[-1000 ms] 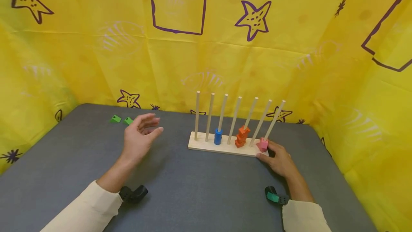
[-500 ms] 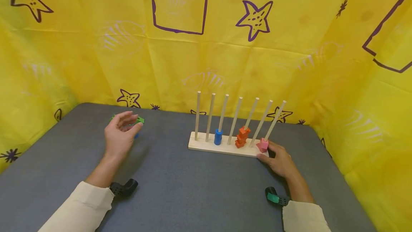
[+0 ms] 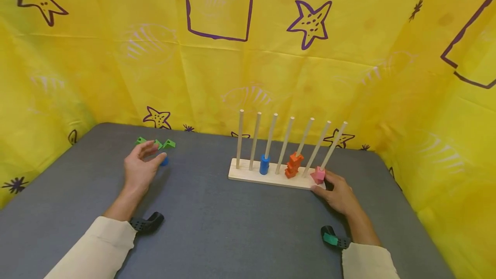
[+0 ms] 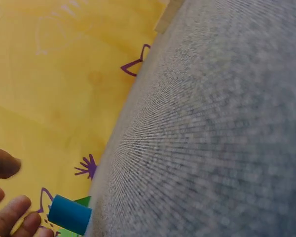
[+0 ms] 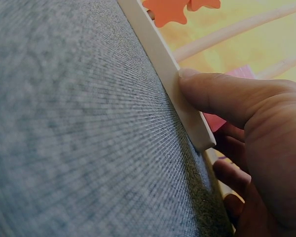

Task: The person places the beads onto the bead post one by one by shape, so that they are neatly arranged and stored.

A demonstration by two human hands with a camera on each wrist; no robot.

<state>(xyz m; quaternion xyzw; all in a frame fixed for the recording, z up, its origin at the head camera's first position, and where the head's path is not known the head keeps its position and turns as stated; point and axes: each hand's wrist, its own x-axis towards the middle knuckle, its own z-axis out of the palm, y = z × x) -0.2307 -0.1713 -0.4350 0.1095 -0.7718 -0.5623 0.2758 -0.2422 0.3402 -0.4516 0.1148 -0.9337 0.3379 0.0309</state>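
My left hand [image 3: 138,170] hovers over the left of the table with fingers loosely curved and nothing held. Just beyond its thumb stands a blue cylinder [image 3: 164,161]; the left wrist view shows a gap between the fingers and this cylinder [image 4: 69,215]. At the right, my right hand [image 3: 338,194] grips the end of a wooden peg board [image 3: 267,178], thumb on its front edge [image 5: 187,106] and the other fingers partly hidden behind. Upright pegs carry blue cylinders [image 3: 265,165], a stack of orange star-like pieces [image 3: 293,166] and pink pieces [image 3: 319,175] beside the right hand.
Green wedge-shaped pieces [image 3: 169,144] lie behind the left hand, one partly covered by its fingers. A yellow patterned cloth [image 3: 217,72] hangs around the back and sides of the grey table [image 3: 224,231].
My left hand has moved left and come down beside the blue cylinder, with the green pieces behind it. The right hand keeps its hold on the peg board.
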